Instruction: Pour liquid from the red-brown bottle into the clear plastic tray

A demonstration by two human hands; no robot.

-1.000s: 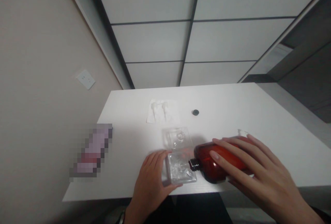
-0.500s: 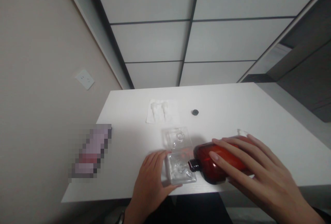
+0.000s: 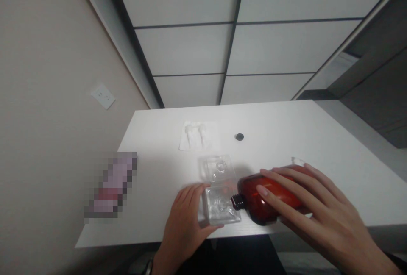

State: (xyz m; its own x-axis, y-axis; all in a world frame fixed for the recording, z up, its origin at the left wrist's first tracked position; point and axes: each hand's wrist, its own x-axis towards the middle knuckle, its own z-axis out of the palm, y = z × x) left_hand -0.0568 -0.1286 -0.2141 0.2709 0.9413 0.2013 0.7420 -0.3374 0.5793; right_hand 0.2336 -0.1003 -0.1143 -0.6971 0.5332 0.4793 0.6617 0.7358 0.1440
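A clear square container (image 3: 214,215) with a round opening in its top stands near the table's front edge. My left hand (image 3: 186,215) steadies it, fingers at the far left corner and thumb along the near side. My right hand (image 3: 318,203) grips a red-brown translucent bottle (image 3: 265,196) from above. The bottle is tipped on its side, its uncapped threaded neck over the right part of the container, close to the opening. Whether liquid is running out is too faint to tell. Just behind stands a second clear square container (image 3: 219,169), also with a round opening.
Two white pump heads (image 3: 195,133) lie on a white tissue (image 3: 208,141) farther back. To their right is a small dark round cap (image 3: 239,137). A pixelated pinkish object (image 3: 114,184) is at the table's left edge. A clear piece (image 3: 298,160) partly shows behind the bottle.
Both hands, the bottle and the containers keep practically the same positions. The whole view has shifted very slightly.
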